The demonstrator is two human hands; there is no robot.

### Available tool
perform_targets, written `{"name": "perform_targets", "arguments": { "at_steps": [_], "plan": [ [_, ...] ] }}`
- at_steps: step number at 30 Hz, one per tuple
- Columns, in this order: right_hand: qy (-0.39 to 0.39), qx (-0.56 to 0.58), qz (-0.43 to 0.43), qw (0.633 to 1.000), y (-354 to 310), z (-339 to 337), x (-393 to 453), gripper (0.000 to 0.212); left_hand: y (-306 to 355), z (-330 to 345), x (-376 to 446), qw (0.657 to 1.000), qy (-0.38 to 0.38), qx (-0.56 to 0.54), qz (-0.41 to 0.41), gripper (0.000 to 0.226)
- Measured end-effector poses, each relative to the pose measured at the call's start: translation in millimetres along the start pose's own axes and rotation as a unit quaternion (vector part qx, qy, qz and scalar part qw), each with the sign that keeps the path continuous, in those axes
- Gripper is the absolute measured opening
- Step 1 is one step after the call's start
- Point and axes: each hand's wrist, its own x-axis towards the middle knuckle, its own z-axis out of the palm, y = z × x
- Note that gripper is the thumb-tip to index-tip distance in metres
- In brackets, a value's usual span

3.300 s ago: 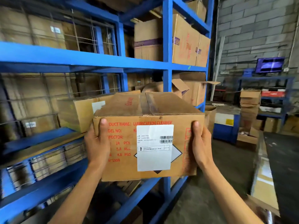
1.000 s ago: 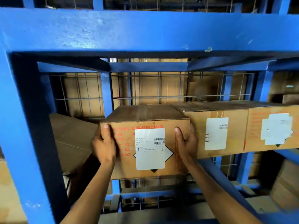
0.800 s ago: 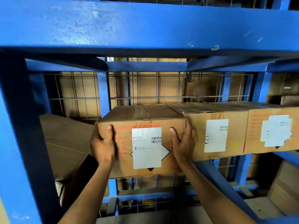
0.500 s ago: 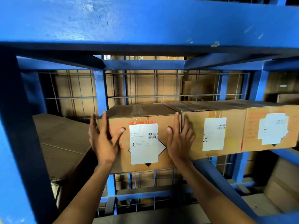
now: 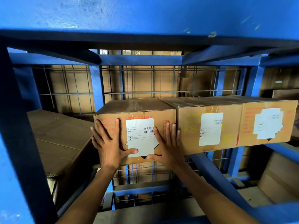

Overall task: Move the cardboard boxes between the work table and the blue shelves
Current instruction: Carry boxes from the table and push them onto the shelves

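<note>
A cardboard box [image 5: 137,109] with red print and a white label sits on the blue shelf, its right side against a second labelled box [image 5: 210,126]. My left hand [image 5: 108,146] lies flat on its front face at the left, fingers spread. My right hand [image 5: 168,146] lies flat on the front face at the right, fingers spread. Neither hand wraps around an edge. A third labelled box [image 5: 267,123] stands further right in the same row.
A thick blue beam [image 5: 145,18] crosses overhead and a blue post [image 5: 16,143] stands at the left. A large flat carton [image 5: 59,139] lies tilted left of the box. Wire mesh [image 5: 137,81] backs the bay, with more cartons behind and below.
I carried the box to the shelf and set it beside the row. My hands left its sides and now press flat on its front face; the box has slid further in.
</note>
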Motion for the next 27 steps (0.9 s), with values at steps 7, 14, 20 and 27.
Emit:
{"name": "perform_targets", "arguments": {
  "at_steps": [7,14,20,27],
  "plan": [
    [-0.042,0.01,0.028,0.999,-9.9,13.8,16.5,0.133,-5.5,8.9,13.6,0.999,-0.014,-0.049,0.005,0.136],
    [-0.034,0.006,0.011,0.999,-3.3,29.2,21.5,0.127,-8.3,16.7,19.1,0.999,-0.036,-0.034,-0.005,0.133],
    [-0.008,0.008,0.01,1.0,-0.2,30.1,20.4,0.104,-4.6,18.3,16.6,0.999,-0.045,-0.018,0.001,0.13],
    [0.003,-0.007,0.028,1.0,6.0,36.6,20.5,0.103,-1.5,24.0,17.3,0.999,-0.039,-0.023,0.006,0.128]
  ]
}}
